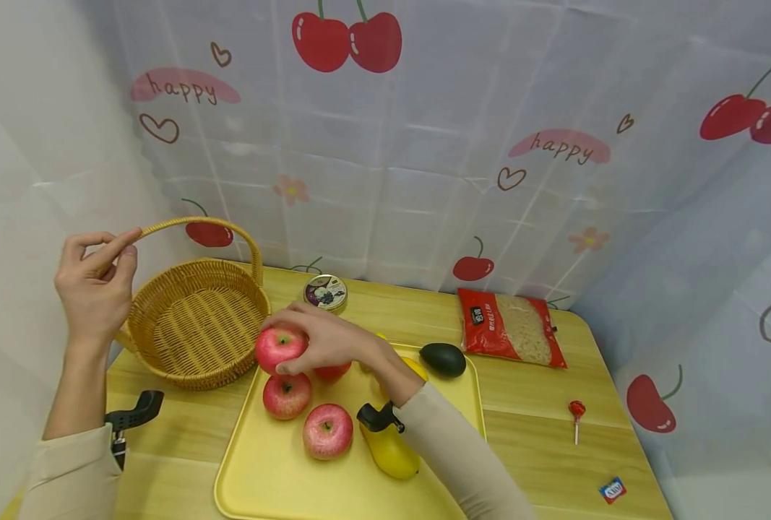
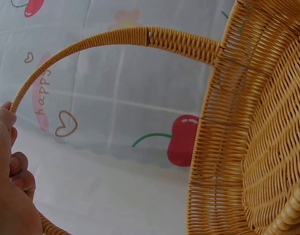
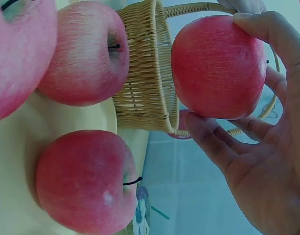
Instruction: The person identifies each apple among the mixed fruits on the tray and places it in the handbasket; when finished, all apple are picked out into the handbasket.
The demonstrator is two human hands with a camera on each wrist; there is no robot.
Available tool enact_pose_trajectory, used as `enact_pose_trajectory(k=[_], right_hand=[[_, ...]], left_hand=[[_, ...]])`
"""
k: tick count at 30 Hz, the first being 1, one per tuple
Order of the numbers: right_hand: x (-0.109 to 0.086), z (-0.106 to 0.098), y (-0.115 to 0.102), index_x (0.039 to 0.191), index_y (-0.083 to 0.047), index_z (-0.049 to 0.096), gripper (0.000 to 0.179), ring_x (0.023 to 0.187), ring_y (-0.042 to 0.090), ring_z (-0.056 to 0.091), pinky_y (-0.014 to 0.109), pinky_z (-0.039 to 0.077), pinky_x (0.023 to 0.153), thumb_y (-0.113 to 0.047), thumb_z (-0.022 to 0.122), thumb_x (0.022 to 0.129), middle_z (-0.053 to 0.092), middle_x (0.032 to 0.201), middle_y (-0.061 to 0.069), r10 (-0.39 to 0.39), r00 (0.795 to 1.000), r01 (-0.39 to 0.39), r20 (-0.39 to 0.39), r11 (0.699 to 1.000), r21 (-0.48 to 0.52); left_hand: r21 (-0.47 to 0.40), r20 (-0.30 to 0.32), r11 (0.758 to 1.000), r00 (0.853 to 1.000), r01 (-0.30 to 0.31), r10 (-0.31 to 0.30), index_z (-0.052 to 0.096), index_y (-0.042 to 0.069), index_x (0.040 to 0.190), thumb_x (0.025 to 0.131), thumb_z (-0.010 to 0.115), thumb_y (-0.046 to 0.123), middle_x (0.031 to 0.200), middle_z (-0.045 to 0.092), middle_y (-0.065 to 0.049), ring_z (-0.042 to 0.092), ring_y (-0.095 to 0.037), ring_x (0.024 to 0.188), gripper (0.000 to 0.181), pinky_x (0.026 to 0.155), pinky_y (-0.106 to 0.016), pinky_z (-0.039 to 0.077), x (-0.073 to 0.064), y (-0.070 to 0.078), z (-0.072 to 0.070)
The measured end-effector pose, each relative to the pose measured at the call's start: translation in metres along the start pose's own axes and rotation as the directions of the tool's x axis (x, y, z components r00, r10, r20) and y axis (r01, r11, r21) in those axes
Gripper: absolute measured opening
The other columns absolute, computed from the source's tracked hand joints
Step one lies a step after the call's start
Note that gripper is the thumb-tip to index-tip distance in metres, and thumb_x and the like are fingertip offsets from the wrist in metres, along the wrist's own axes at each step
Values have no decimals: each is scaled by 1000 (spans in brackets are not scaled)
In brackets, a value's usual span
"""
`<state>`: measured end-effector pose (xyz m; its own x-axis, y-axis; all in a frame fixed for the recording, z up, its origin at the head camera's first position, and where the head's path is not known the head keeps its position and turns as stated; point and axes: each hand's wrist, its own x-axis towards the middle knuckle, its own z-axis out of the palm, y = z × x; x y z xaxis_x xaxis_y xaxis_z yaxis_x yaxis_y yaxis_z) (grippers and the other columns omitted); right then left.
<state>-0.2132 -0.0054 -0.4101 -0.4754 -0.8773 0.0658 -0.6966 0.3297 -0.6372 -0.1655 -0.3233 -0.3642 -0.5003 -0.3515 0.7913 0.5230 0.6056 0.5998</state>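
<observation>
My left hand pinches the arched handle of a wicker basket at the left of the table. In the left wrist view the basket's woven side fills the right part. My right hand grips a red apple, thumb on one side and fingers on the other, raised over the tray's upper left corner beside the basket's rim. Below it on the yellow tray sit two apples, a nearer one and one just under the held fruit. Another apple is partly hidden by my hand in the head view.
A yellow mango-like fruit lies on the tray under my right wrist, with a dark avocado at its far corner. Behind stands a round tin. To the right lie a red bag, a lollipop and a small packet.
</observation>
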Motion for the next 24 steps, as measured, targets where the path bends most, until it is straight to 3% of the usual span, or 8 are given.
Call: enact_pose_trajectory(k=[18,24], right_hand=[[27,1,-7,138,-36,54,62,115,2,46,22,45,93,-51,77,83,47,133,-10,-13,1000,13,5,1000,18],[33,4,-8,138,-37,54,62,110,3,49,22,45,92,-51,78,82,47,129,-9,-7,1000,6,17,1000,25]], left_hand=[[0,7,1000,1000,5,-5,76,-5,109,95,61,-2,106,51,19,41,4,68,20,63,-6,34,-1,-2,0],[-10,6,1000,1000,0,0,76,-5,109,95,61,-2,107,51,19,39,3,65,20,61,-7,33,-1,-3,-1]])
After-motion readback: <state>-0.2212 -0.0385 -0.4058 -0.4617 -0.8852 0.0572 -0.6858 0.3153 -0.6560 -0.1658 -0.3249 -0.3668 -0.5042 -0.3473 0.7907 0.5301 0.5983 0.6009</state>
